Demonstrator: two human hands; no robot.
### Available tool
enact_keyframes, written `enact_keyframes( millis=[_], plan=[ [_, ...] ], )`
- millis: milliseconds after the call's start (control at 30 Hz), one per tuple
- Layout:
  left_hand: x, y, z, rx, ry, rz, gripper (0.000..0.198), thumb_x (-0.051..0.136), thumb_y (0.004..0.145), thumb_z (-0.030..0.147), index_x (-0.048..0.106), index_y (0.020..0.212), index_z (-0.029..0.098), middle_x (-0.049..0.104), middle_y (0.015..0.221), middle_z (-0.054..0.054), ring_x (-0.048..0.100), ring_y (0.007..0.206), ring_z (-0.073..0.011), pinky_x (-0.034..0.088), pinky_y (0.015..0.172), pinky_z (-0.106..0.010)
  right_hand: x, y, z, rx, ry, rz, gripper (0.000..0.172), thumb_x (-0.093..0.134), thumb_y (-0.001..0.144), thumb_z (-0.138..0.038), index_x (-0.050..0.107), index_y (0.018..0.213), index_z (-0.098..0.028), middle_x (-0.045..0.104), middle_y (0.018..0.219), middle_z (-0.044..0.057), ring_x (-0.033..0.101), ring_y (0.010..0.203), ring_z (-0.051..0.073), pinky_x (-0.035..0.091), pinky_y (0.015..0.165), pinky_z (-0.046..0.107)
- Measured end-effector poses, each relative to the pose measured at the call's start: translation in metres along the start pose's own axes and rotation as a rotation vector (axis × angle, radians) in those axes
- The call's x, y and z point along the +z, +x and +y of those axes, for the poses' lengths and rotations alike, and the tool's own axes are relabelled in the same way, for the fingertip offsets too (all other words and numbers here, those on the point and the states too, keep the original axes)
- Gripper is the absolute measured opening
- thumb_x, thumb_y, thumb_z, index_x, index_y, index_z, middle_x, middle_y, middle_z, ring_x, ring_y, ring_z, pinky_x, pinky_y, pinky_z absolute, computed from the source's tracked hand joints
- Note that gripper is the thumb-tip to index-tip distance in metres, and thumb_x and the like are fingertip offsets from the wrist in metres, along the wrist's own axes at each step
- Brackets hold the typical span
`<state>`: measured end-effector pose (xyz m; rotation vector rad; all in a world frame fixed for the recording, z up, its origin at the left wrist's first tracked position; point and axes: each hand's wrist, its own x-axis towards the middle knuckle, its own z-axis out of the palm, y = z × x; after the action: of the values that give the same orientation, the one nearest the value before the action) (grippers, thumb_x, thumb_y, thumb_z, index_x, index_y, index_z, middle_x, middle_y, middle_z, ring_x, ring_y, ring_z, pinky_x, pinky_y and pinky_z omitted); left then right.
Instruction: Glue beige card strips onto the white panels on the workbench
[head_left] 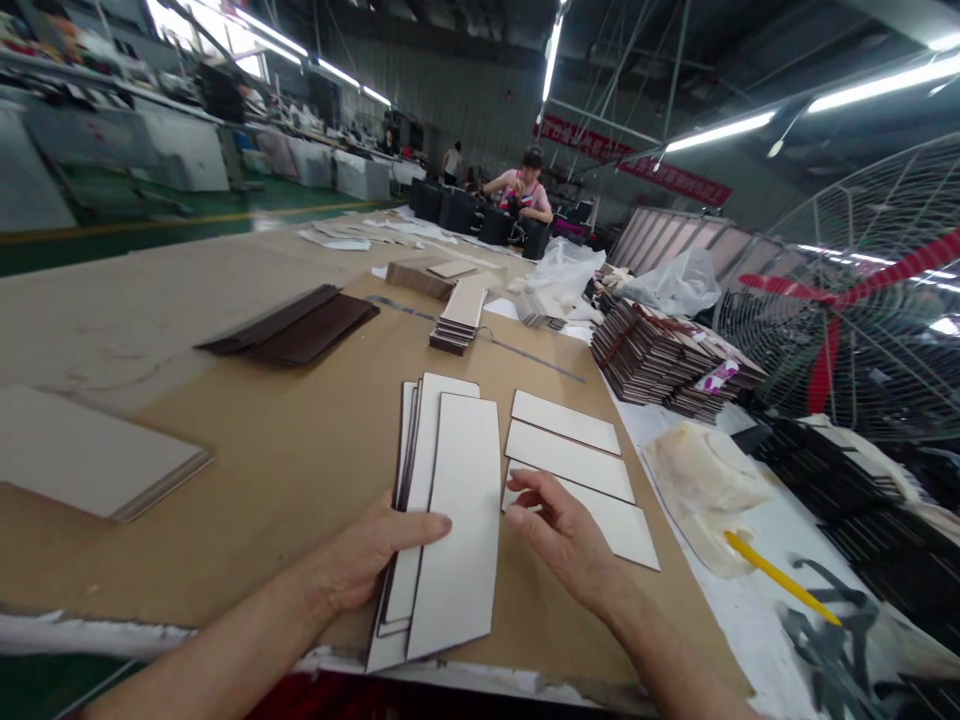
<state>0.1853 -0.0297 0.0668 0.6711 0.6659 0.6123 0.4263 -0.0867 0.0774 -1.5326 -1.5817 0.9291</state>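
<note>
My left hand grips a fanned stack of long white cards with dark edges, thumb lying across the top card, fingers hidden under the stack. To its right my right hand rests with fingers spread loosely at the edge of the nearest of three white cards laid side by side on the brown cardboard tabletop. That hand holds nothing that I can see.
A flat pale board stack lies at left, dark sheets further back, more card stacks at centre. Piles of dark cards, a yellow pencil and a big fan stand at right. A person works at the far end.
</note>
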Motion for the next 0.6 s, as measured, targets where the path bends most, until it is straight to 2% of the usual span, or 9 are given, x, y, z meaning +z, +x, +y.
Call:
enact_keyframes(
  millis=[67, 133, 167, 233, 333, 433, 500, 600],
  plan=[
    [0.000, 0.000, 0.000, 0.010, 0.033, -0.031, 0.046, 0.090, 0.062, 0.026, 0.077, 0.103, 0.009, 0.079, 0.091, -0.017, 0.075, 0.079, -0.0306, 0.061, 0.076, -0.039, 0.022, 0.006, -0.009, 0.125, 0.278, -0.004, 0.026, 0.072, 0.087, -0.046, 0.069, 0.099, -0.022, 0.069, 0.093, 0.003, 0.061, 0.079, 0.018, 0.050, 0.073, 0.031],
    [-0.001, 0.000, 0.000, 0.016, 0.048, -0.037, 0.050, 0.090, 0.063, 0.027, 0.076, 0.107, 0.009, 0.079, 0.096, -0.018, 0.075, 0.083, -0.0314, 0.061, 0.079, -0.039, 0.033, 0.011, -0.013, 0.182, 0.461, 0.026, 0.031, 0.078, 0.081, -0.048, 0.062, 0.078, -0.021, 0.065, 0.074, -0.001, 0.057, 0.069, 0.015, 0.047, 0.068, 0.029],
    [-0.002, 0.000, 0.000, 0.007, 0.046, -0.039, 0.051, 0.090, 0.063, 0.027, 0.075, 0.109, 0.009, 0.078, 0.097, -0.018, 0.075, 0.085, -0.0319, 0.061, 0.080, -0.040, 0.032, 0.013, -0.013, 0.190, 0.506, 0.047, 0.036, 0.078, 0.080, -0.050, 0.058, 0.074, -0.021, 0.062, 0.070, -0.003, 0.055, 0.066, 0.014, 0.047, 0.066, 0.028],
    [-0.003, 0.000, 0.000, -0.046, 0.007, -0.046, 0.053, 0.088, 0.067, 0.029, 0.074, 0.114, 0.007, 0.078, 0.103, -0.019, 0.075, 0.089, -0.0322, 0.061, 0.082, -0.040, 0.015, 0.013, -0.014, 0.181, 0.518, 0.087, 0.039, 0.076, 0.081, -0.055, 0.055, 0.075, -0.023, 0.061, 0.070, -0.004, 0.054, 0.064, 0.013, 0.047, 0.065, 0.027],
    [-0.004, -0.002, 0.004, -0.117, -0.124, -0.007, 0.052, 0.079, 0.078, 0.034, 0.071, 0.121, 0.006, 0.074, 0.118, -0.020, 0.075, 0.094, -0.0303, 0.063, 0.082, -0.038, -0.041, 0.005, -0.017, 0.160, 0.435, 0.128, 0.035, 0.074, 0.082, -0.058, 0.062, 0.085, -0.025, 0.063, 0.077, -0.006, 0.053, 0.066, 0.011, 0.044, 0.065, 0.024],
    [-0.002, -0.003, 0.012, -0.012, -0.210, 0.139, 0.050, 0.069, 0.084, 0.033, 0.066, 0.128, 0.010, 0.072, 0.124, -0.017, 0.075, 0.095, -0.0303, 0.065, 0.079, -0.040, -0.092, -0.013, -0.017, 0.197, 0.270, 0.067, 0.027, 0.078, 0.083, -0.050, 0.075, 0.095, -0.026, 0.067, 0.081, -0.004, 0.052, 0.066, 0.010, 0.040, 0.062, 0.024],
    [0.000, -0.001, 0.017, 0.094, -0.217, 0.244, 0.050, 0.064, 0.085, 0.031, 0.064, 0.132, 0.013, 0.073, 0.122, -0.016, 0.075, 0.098, -0.0319, 0.066, 0.078, -0.042, -0.104, -0.027, -0.014, 0.234, 0.175, -0.045, 0.021, 0.081, 0.082, -0.041, 0.080, 0.093, -0.024, 0.068, 0.079, -0.002, 0.054, 0.067, 0.012, 0.040, 0.064, 0.026],
    [0.003, 0.003, 0.022, 0.169, -0.184, 0.326, 0.051, 0.060, 0.084, 0.023, 0.062, 0.133, 0.014, 0.074, 0.119, -0.017, 0.075, 0.099, -0.0335, 0.066, 0.076, -0.045, -0.091, -0.045, -0.004, 0.149, -0.088, -0.219, 0.012, 0.072, 0.091, -0.031, 0.081, 0.097, -0.025, 0.066, 0.081, 0.000, 0.059, 0.076, 0.016, 0.043, 0.072, 0.029]
  ],
)
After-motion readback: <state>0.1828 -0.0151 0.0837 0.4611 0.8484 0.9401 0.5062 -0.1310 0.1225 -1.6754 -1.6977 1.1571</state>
